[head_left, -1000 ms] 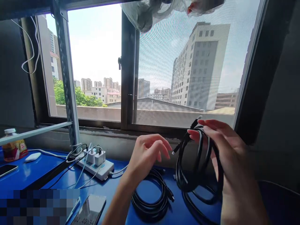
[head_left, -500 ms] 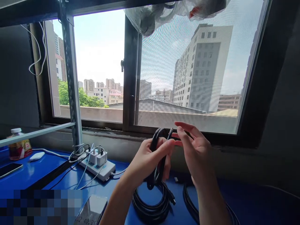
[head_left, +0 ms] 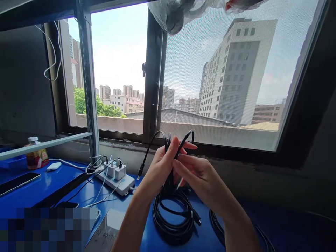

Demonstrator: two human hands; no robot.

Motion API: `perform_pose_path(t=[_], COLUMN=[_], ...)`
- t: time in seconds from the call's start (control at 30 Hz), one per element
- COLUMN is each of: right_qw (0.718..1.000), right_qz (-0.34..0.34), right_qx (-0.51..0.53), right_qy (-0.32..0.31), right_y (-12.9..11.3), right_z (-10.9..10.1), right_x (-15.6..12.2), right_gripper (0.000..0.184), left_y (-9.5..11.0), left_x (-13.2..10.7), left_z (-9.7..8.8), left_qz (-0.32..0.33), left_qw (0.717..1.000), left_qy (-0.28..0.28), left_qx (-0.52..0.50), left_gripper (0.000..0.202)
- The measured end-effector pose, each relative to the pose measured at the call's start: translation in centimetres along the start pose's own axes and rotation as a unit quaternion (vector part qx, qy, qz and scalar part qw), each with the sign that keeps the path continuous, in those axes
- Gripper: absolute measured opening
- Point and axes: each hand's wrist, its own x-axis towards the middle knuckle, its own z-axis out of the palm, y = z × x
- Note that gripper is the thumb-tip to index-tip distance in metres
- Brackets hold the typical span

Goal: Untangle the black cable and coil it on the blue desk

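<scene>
Hands meet above the blue table (head_left: 39, 189): left hand (head_left: 162, 166) grips a black cable (head_left: 172, 147), right hand (head_left: 201, 176) pinches it. Open room lies rightward; a power strip (head_left: 117, 178) crowds left. Writing unreadable.

A thin black rubber-sheathed cable bundle (head_left: 175, 164) is held upright in mid-air, gathered into narrow loops. Its top loops arch above the fingers in front of the window sill, and one loose end with a small plug (head_left: 140, 172) hangs down to the left. Its lower part hangs toward a second black cable, wound in a flat round coil (head_left: 173, 220), lying on the blue counter (head_left: 136, 213) directly beneath.
</scene>
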Motion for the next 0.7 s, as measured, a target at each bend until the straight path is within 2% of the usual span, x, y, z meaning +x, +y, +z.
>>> perform_pose_path(t=[0.13, 0.23, 0.3, 0.4, 0.5, 0.6, 0.7], right_qw=[0.998, 0.995, 0.989, 0.962, 0.925, 0.906, 0.914], right_qz=[-0.038, -0.050, -0.060, -0.078, -0.079, -0.060, -0.039], right_qx=[-0.006, 0.016, 0.063, 0.186, 0.280, 0.280, 0.217], right_qy=[0.047, 0.083, 0.118, 0.182, 0.246, 0.311, 0.340], right_y=[0.1, 0.1, 0.0, -0.4, -1.1, -1.8, -2.1], right_z=[0.5, 0.2, -0.1, -0.8, -1.7, -2.9, -4.5], right_x=[0.2, 0.4, 0.5, 0.6, 0.3, -0.5, -1.9], right_gripper=[0.026, 0.021, 0.019, 0.023, 0.026, 0.031, 0.034], left_y=[0.5, 0.4, 0.2, 0.0, 0.2, 0.4, 0.7], left_x=[-0.2, -0.2, 0.0, 0.4, 0.6, 0.6, 0.5], left_z=[0.2, 0.1, 0.0, -0.4, -1.1, -2.2, -3.6], left_qz=[0.052, 0.081, 0.114, 0.186, 0.201, 0.191, 0.208], left_qw=[0.998, 0.996, 0.991, 0.971, 0.966, 0.968, 0.958], left_qy=[0.029, 0.017, 0.030, 0.107, 0.147, 0.164, 0.198], left_qx=[-0.008, 0.029, 0.069, 0.105, 0.067, 0.021, 0.011], left_gripper=[0.061, 0.059, 0.055, 0.051, 0.054, 0.053, 0.050])
